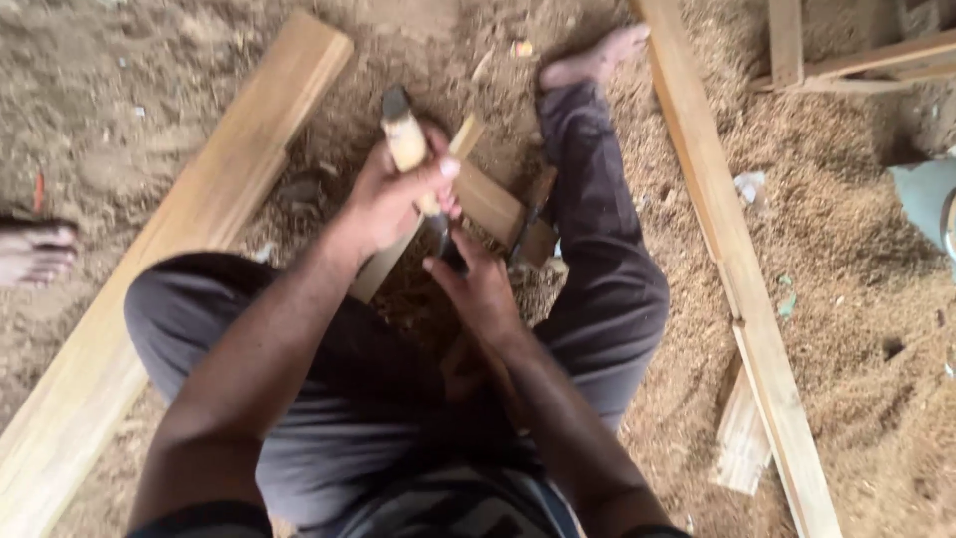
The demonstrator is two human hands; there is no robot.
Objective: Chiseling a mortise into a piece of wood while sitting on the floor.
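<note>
I sit on a sawdust floor with my legs apart. My left hand (393,194) grips the pale wooden handle of a chisel (405,139), held upright with its dark end cap at the top. Just below it, my right hand (478,289) pinches the lower metal part of the chisel near the blade. Under both hands lies a narrow wooden strip (466,134) crossed with a short wooden block (493,207). A dark-handled tool (531,224) rests against the block beside my right leg.
A long thick plank (179,249) runs diagonally on the left. A thin long batten (727,239) runs down the right side, with a short offcut (742,438) beside it. Another person's bare foot (35,251) shows at the left edge. More timber (856,55) lies at the top right.
</note>
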